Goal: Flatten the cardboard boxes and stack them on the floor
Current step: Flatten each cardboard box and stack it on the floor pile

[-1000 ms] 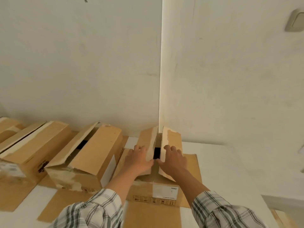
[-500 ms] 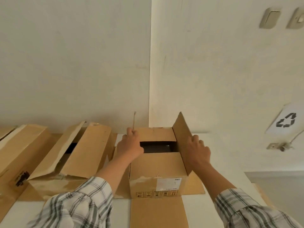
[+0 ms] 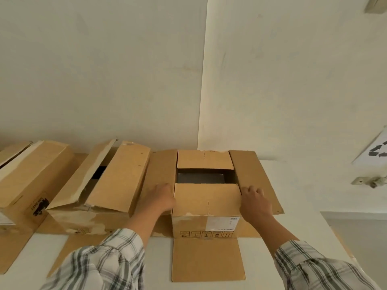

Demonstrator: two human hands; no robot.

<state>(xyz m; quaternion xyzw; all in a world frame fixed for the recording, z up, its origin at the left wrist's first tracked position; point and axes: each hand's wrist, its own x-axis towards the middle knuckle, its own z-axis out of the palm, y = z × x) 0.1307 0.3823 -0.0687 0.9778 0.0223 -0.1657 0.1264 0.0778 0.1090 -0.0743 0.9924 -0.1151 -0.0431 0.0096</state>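
Both hands (image 3: 206, 200) perhaps on box (image 3: 206, 204) flaps.

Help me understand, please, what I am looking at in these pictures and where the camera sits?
No machine here: a person wears a camera on the head, looking forward and down at their own arms in checked sleeves. On a white table against the wall stands a row of cardboard boxes. The nearest box has its long top flaps spread outward. The left hand presses on the left flap, the right hand on the right one. Neither hand grips anything; the fingers rest on cardboard. Another box stands to the left, half open.
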